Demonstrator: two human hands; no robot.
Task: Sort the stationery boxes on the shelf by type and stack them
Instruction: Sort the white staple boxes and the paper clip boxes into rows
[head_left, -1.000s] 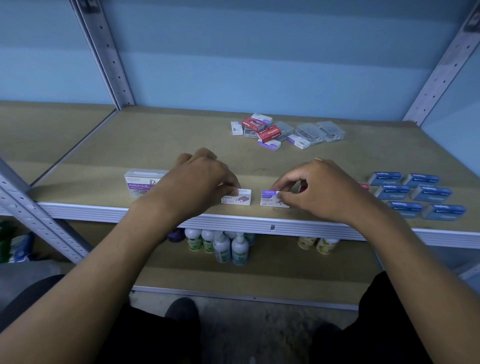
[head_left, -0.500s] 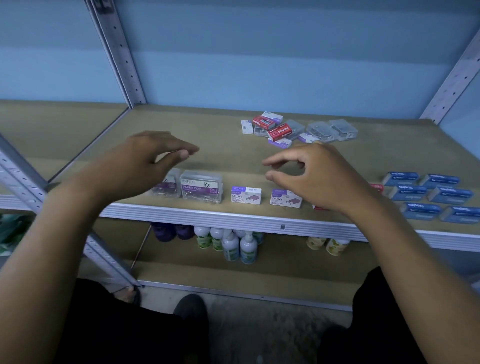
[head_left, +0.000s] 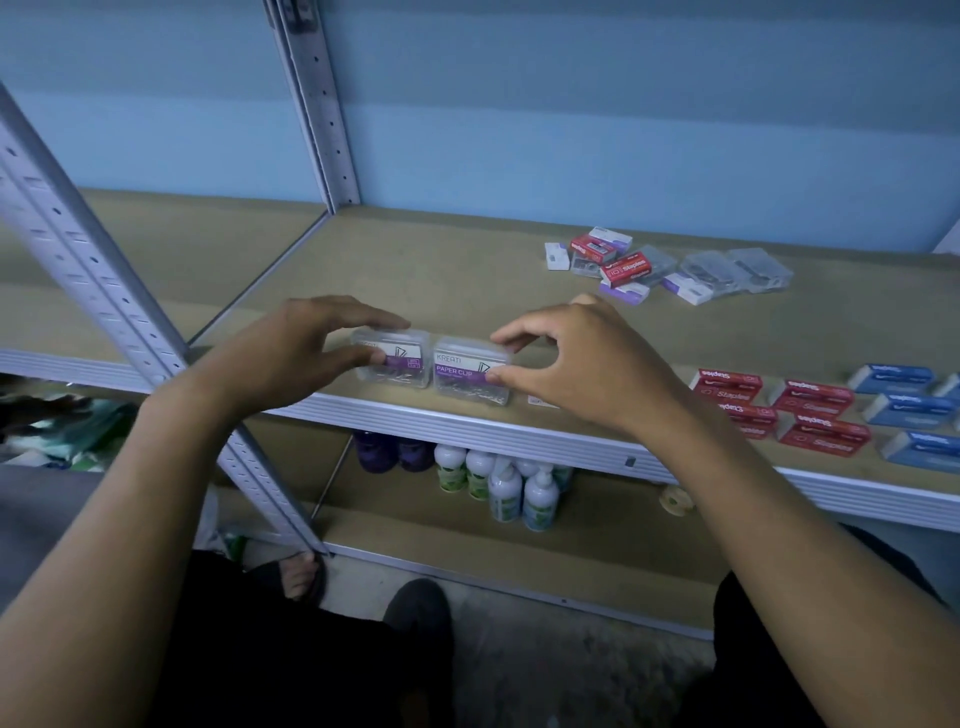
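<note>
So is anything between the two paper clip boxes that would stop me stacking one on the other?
Nothing visible: the left paper clip box and the right paper clip box sit side by side at the shelf front, each already pinched by a hand.

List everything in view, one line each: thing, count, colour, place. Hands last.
Paper clip boxes: two, clear with purple labels, side by side at the shelf's front edge.
Red staples boxes: at least four, front right.
Blue boxes: several, far right, partly cut off.
Mixed pile: red, purple-white and clear boxes, unsorted, at the back.
Shelf: one, tan board, grey metal frame.
Bottles: several, white, lower shelf.
Left hand: grips the left clear box.
Right hand: grips the right clear box.
</note>
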